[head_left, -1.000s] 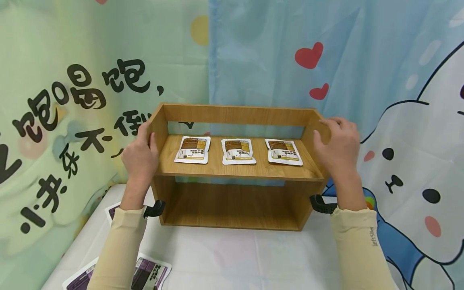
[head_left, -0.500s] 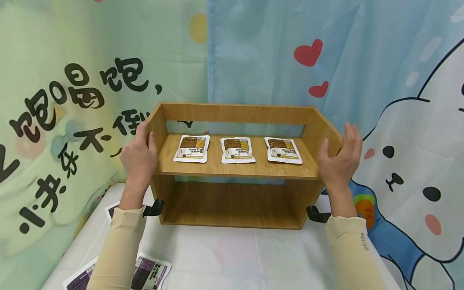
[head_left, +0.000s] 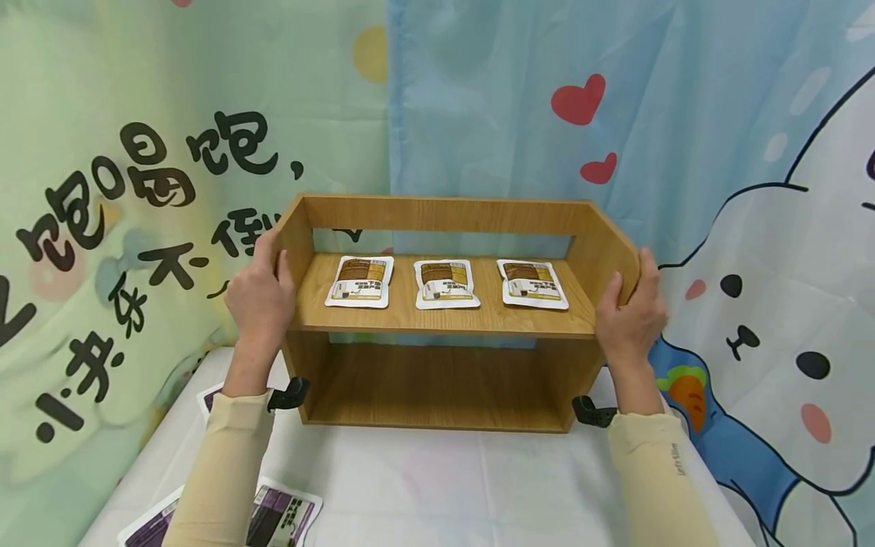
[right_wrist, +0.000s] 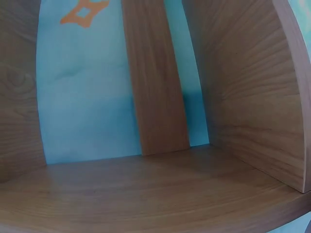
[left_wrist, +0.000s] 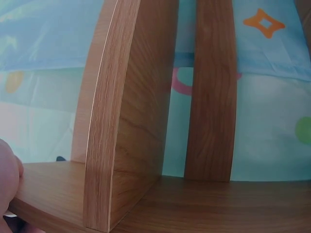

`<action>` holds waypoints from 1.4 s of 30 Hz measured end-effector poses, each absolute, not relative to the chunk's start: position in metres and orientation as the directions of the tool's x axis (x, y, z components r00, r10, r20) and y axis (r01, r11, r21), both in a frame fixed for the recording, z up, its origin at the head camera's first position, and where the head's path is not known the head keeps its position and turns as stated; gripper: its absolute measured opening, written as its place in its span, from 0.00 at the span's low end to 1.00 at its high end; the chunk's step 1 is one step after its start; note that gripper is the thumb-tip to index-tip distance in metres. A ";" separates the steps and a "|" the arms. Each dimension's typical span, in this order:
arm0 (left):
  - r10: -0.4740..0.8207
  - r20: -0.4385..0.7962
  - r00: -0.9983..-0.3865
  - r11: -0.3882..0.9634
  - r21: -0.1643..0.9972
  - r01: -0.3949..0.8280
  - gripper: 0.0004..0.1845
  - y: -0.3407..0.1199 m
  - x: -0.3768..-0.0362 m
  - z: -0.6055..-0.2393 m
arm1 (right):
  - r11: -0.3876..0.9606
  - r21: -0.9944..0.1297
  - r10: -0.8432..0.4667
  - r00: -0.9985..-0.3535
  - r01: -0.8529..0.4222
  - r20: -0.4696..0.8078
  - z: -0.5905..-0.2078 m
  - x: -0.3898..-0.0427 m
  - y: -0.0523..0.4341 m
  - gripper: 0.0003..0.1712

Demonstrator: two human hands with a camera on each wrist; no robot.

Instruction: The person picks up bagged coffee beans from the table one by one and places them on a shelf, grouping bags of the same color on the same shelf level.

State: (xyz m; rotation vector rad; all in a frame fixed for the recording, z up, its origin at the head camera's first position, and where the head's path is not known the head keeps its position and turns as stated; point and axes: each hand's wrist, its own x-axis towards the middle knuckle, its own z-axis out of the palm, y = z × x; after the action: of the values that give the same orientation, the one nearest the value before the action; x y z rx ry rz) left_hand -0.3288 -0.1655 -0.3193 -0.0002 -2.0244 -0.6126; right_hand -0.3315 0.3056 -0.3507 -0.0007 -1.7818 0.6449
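A two-tier wooden shelf (head_left: pixel 444 384) stands upright on the table in the head view. On its upper board lie three white pouches with brown-and-yellow labels: a left pouch (head_left: pixel 360 282), a middle pouch (head_left: pixel 447 285) and a right pouch (head_left: pixel 533 285). My left hand (head_left: pixel 261 296) grips the shelf's left side panel, thumb on the inner face; part of that hand (left_wrist: pixel 6 177) shows at the left wrist view's edge. The right side panel is held by my right hand (head_left: pixel 630 311), its thumb inside and fingers outside. The right wrist view shows the shelf boards (right_wrist: pixel 160 189) without that hand.
Purple-and-white packets lie on the white table (head_left: pixel 444 486) at the left; one packet (head_left: pixel 287 513) is partly under my left forearm, and another packet (head_left: pixel 210 396) peeks out beyond it. Printed curtains (head_left: pixel 478 99) hang close behind the shelf and along both sides.
My right hand has come off the right panel's upper edge, opened beside it, and moved down and nearer to grip the panel again. The left hand and pouches stay as they were.
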 end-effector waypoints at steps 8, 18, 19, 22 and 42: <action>-0.263 0.787 -0.558 0.870 0.443 0.216 0.22 -0.168 -0.321 -0.325 | 0.852 -0.429 0.328 -0.333 -0.298 0.884 -0.355 -0.331 0.297 0.23; -0.336 0.736 -0.588 0.779 0.568 0.266 0.31 -0.182 -0.278 -0.358 | 0.863 -0.401 0.307 -0.311 -0.307 0.899 -0.357 -0.336 0.294 0.22; -0.356 0.724 -0.591 0.766 0.588 0.259 0.30 -0.182 -0.274 -0.361 | 0.866 -0.394 0.305 -0.299 -0.309 0.904 -0.357 -0.336 0.295 0.22; -0.388 0.707 -0.591 0.740 0.621 0.256 0.25 -0.185 -0.263 -0.370 | 0.869 -0.384 0.301 -0.281 -0.312 0.911 -0.354 -0.336 0.298 0.21; -0.563 0.235 -0.792 0.683 0.672 -0.287 0.22 -0.199 -0.166 -0.464 | 0.816 -0.513 0.403 -0.375 -0.267 0.835 -0.353 -0.328 0.294 0.22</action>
State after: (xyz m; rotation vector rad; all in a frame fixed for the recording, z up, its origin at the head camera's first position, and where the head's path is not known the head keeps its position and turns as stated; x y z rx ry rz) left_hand -0.1657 -0.1985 -0.4637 0.6603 -2.4688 -0.8824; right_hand -0.3282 0.2943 -0.3529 -0.1033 -1.8237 0.7092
